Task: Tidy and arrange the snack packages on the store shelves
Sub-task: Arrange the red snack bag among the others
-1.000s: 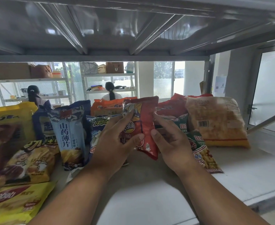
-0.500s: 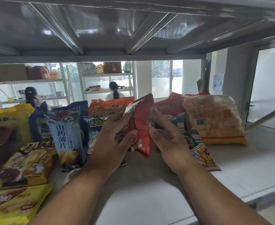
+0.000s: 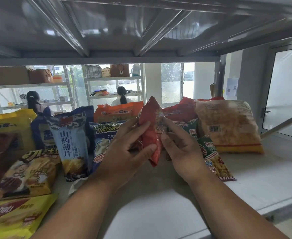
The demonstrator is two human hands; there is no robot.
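A small red snack bag (image 3: 151, 128) stands edge-on above the white shelf (image 3: 265, 180), held between both hands. My left hand (image 3: 124, 152) grips its left side, thumb on the lower front and fingers behind. My right hand (image 3: 181, 150) pinches its right edge. Behind and around it stand other packages: a pale blue chips bag (image 3: 71, 140), a dark blue starry bag (image 3: 102, 144), an orange bag (image 3: 114, 112), green-and-red striped bags (image 3: 214, 157) and a large clear yellow bag (image 3: 228, 126).
Yellow and brown packages (image 3: 24, 173) lie piled at the left, one yellow pack (image 3: 16, 216) at the front edge. A metal shelf underside (image 3: 141, 26) hangs low overhead. Behind the shelf, two people sit facing away near other racks. A slanted brace (image 3: 283, 125) crosses at right.
The red bag has been turned from facing me to edge-on and lifted slightly between both hands. The view has shifted a little.
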